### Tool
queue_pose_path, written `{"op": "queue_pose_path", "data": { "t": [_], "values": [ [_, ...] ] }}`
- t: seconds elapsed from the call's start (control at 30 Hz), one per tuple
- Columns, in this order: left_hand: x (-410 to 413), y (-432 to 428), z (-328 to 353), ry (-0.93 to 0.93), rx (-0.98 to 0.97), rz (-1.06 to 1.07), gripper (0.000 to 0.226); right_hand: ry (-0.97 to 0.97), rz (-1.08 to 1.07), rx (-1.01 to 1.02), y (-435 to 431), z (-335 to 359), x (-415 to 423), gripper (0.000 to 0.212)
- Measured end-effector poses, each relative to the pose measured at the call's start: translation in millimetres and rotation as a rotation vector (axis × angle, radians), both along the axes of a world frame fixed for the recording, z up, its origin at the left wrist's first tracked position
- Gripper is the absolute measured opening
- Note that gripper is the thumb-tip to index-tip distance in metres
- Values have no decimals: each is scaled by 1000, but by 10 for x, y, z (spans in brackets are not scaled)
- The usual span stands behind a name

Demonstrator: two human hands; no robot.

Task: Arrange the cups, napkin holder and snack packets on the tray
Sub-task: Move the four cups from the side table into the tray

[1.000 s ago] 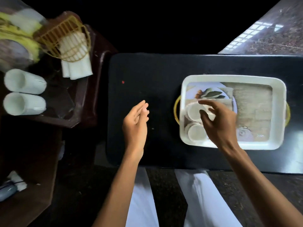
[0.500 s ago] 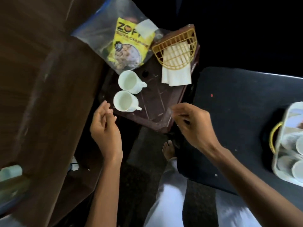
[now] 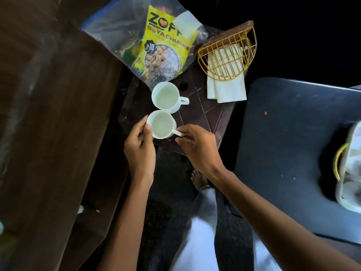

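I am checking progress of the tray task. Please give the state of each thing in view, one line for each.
Near cup: upright on the brown stool, held by both hands.
Far cup: upright, untouched.
Left hand: on near cup's side.
Right hand: pinching near cup's handle.
Snack packet: inside clear bag, lying flat.
Napkin holder: on its side, napkins sticking out.
Tray: at right edge, blurred.

Both hands are now closing on the near cup (image 3: 161,124): left hand (image 3: 139,141) at its rim, right hand (image 3: 197,147) pinching its handle.

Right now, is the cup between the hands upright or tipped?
Upright: the cup shows its round open mouth to the camera and stands on the stool.
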State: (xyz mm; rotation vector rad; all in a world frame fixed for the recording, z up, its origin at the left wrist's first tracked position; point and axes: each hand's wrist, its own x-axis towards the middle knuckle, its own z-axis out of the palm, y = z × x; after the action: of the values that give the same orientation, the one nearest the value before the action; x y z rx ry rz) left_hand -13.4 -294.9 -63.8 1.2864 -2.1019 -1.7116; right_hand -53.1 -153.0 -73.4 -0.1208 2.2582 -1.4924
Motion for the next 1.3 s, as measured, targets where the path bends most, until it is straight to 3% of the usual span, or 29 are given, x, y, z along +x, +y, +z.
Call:
{"op": "queue_pose_path", "data": {
  "t": [0.3,0.53,0.8,0.87,1.1,1.3],
  "values": [
    [139,400,288,31,24,106,26,54,-62,-30,268,97,138,17],
    [259,1426,517,38,97,53,20,59,-202,-27,1354,342,393,15],
    [293,3267,682,66,225,-241,14,113,-482,96,3253,636,641,13],
    [279,3704,682,63,217,-351,10,121,-554,138,3754,705,694,21],
    [52,4877,551,-4,58,-767,6,134,-658,307,5175,626,833,13],
    [-186,5338,276,-130,-94,-1000,11,47,-667,335,5672,229,900,11]
  ]
}}
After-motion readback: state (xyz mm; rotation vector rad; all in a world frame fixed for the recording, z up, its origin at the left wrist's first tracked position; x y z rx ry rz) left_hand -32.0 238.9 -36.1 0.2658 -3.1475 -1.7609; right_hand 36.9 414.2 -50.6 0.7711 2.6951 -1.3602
